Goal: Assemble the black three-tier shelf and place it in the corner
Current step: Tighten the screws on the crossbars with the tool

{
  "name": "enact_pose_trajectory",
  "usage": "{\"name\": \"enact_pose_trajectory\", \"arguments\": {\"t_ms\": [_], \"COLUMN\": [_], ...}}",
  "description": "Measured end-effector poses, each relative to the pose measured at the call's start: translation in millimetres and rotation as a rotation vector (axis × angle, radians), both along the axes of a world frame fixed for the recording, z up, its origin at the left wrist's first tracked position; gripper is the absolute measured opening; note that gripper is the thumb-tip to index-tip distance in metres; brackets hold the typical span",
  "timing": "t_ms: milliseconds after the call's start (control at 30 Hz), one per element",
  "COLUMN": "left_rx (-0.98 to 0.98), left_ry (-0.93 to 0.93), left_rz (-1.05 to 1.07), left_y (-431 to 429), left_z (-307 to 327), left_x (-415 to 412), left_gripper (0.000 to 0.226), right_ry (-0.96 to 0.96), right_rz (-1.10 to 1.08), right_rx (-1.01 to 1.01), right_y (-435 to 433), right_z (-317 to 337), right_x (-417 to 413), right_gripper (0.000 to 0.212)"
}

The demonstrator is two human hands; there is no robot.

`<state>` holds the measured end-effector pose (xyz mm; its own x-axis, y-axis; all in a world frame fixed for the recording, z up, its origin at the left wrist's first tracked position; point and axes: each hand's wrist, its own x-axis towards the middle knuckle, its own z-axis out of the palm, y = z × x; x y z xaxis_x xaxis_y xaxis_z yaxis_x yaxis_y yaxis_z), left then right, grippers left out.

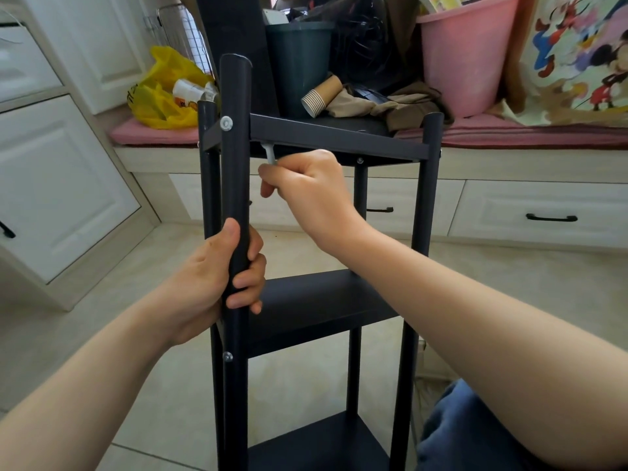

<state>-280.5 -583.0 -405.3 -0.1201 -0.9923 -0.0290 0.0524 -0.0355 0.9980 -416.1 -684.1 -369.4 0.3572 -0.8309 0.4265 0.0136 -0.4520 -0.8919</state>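
The black three-tier shelf (339, 137) stands upright on the tiled floor right in front of me, with all its boards between the round black posts. My left hand (221, 277) grips the near left post (234, 164) between the top and middle boards. Just under the top board, my right hand (306, 195) pinches a small white tool (272, 156) whose tip reaches up behind the board's front rim. A pale screw head (226, 123) shows on the near left post at the top board. Another screw head (227, 356) sits at the middle board.
Behind the shelf runs a window bench with a pink cushion (153, 134), a yellow bag (163, 93), a dark bin (299, 66), paper cups (321, 96) and a pink bucket (465, 52). White cabinets (57, 185) stand at the left. My knee in blue trousers (469, 433) is at the lower right.
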Motion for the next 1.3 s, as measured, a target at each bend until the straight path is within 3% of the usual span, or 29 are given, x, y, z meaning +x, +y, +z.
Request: {"name": "enact_pose_trajectory", "arguments": {"t_ms": [633,800,967,1300], "left_rx": [0.005,0.0,0.003,-0.003], "left_ry": [-0.002,0.005,0.007,0.011], "left_rz": [-0.022,-0.036,-0.041,-0.042], "left_y": [3.6,6.1,7.0,7.4], "left_z": [-2.4,-2.4,-2.9,-4.0], "left_x": [8.1,8.1,9.8,13.6], "left_gripper": [0.065,0.064,0.064,0.061], "right_ry": [-0.051,-0.15,-0.217,-0.021], "right_rz": [-0.057,-0.083,-0.081,-0.065], "right_rx": [-0.069,-0.098,-0.12,-0.138], "right_y": [4.0,2.5,4.8,6.9], "right_z": [-4.0,-7.7,-10.8,-6.9], "right_x": [31.1,43.3,51.2,40.0], "right_gripper": [0.036,0.056,0.057,0.042]}}
